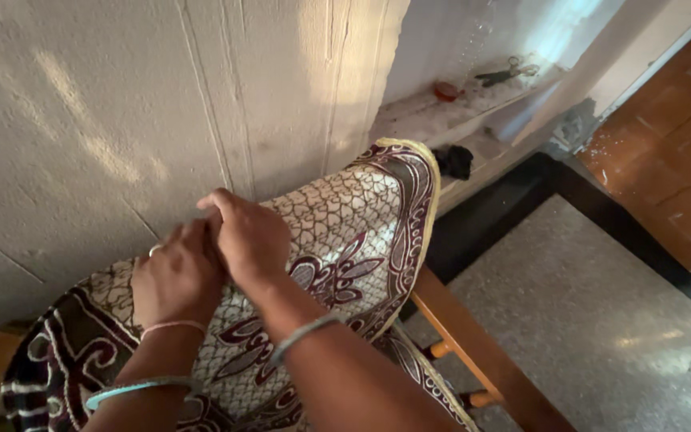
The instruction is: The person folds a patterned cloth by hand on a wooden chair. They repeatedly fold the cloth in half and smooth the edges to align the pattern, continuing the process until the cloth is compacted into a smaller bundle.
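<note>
Both the left hand [176,276] and the right hand [249,240] pinch together on the patterned cloth [345,232], which drapes over a wooden chair [473,344] and stretches away to their right.

Wooden chair [473,340]; patterned cloth [345,240] draped over.

Warm daylight streaks on the wall [81,120], perhaps from behind, dim lower left, tilted, slightly soft frame

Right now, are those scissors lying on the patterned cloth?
No. The scissors lie on the white ledge by the wall, well away from the patterned cloth that both hands press on.
</note>
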